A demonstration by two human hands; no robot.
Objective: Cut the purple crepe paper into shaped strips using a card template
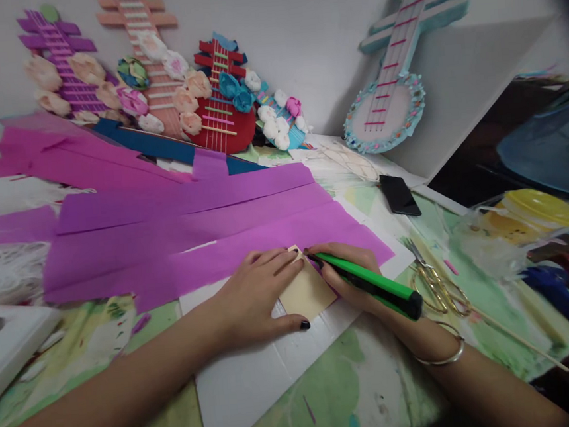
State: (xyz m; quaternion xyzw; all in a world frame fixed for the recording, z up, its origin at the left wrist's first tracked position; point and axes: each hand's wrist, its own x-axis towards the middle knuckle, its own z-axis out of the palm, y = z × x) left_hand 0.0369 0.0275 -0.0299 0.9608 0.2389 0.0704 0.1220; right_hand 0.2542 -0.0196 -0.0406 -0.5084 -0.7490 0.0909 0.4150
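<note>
My left hand (252, 296) lies flat with its fingers spread, pressing on a small pale yellow card (308, 296). The card sits over the lower edge of purple paper (186, 229) and over a white board (250, 389). In my right hand (354, 274) is a thick green and black marker (370, 282), gripped like a pen. Its dark tip is close to the card's upper right edge, near my left fingertips. My fingers partly hide the top of the card.
Gold-handled scissors (437, 283), a thin wooden stick (519, 339) and a black phone (399, 195) lie to the right. Decorated instrument models, including a red one (226, 112) and a pale blue one (385, 108), lean on the wall. Pink paper (74, 152) lies back left.
</note>
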